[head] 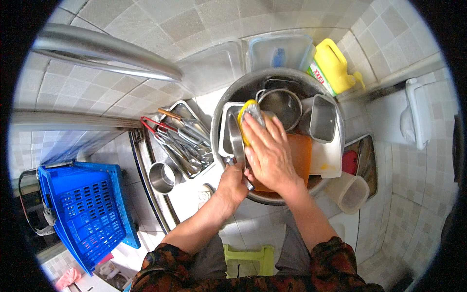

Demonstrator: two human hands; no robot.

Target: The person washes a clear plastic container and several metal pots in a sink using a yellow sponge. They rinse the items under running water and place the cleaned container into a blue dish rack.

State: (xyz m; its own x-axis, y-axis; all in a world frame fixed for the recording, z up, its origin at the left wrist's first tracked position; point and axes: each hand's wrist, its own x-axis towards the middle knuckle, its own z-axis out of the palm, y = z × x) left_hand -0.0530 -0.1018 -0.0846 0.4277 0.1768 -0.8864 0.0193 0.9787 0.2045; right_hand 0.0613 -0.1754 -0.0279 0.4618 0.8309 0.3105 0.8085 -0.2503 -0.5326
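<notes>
My left hand (233,182) grips the handle of a round metal utensil (236,137), seen nearly edge-on, perhaps a strainer or ladle. Beside it my right hand (269,157) presses its fingers on a yellow and silver scrubbing sponge (252,118). Both hands are over a large round metal basin (226,91) packed with dishes. Inside lie a metal pot (282,109), a deep rectangular metal container (324,118), an orange board or tray (300,157) and a white tray (330,157). My right hand covers part of the sponge.
To the left, a metal tray (182,171) holds tongs and other utensils, near a metal cup (162,177). A blue plastic basket (91,208) stands farther left. Behind the basin are a clear plastic container (281,54) and a yellow jug (330,65). A translucent container (353,193) is at right, a green stool (250,253) below.
</notes>
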